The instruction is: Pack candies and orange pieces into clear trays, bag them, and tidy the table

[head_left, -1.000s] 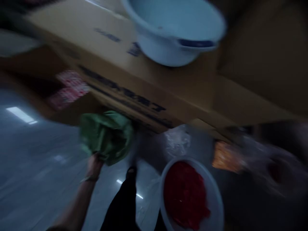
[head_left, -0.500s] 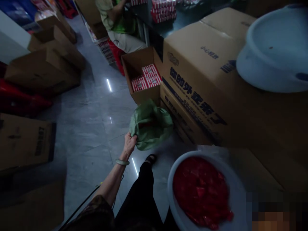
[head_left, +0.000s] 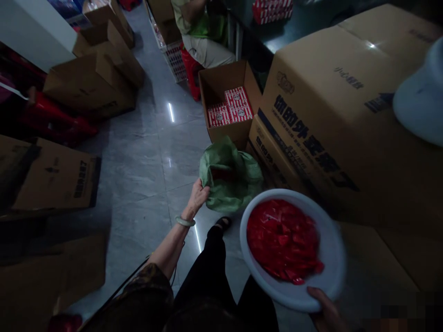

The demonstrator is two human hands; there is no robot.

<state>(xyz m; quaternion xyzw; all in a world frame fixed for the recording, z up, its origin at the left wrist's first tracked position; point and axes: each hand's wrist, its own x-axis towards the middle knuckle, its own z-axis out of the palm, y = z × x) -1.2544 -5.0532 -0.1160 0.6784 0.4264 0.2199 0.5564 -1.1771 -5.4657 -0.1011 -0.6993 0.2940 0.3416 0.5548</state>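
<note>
White plastic basin (head_left: 334,263), shallow and probably light, is gripped at its rim by the right hand (head_left: 325,310), holding loose glossy red pieces (head_left: 282,240) near the large printed cardboard carton (head_left: 321,120); the left hand (head_left: 198,198) clutches a soft, limp green bag (head_left: 230,177) beside that carton.

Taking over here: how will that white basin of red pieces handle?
The white plastic basin probably feels light: the right hand grips only its rim. It looks shallow and tilted, so the loose red pieces could slide out.

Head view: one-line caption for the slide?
Left hand holding a green bag, right hand holding a white basin of red pieces, beside stacked cardboard cartons.
</note>
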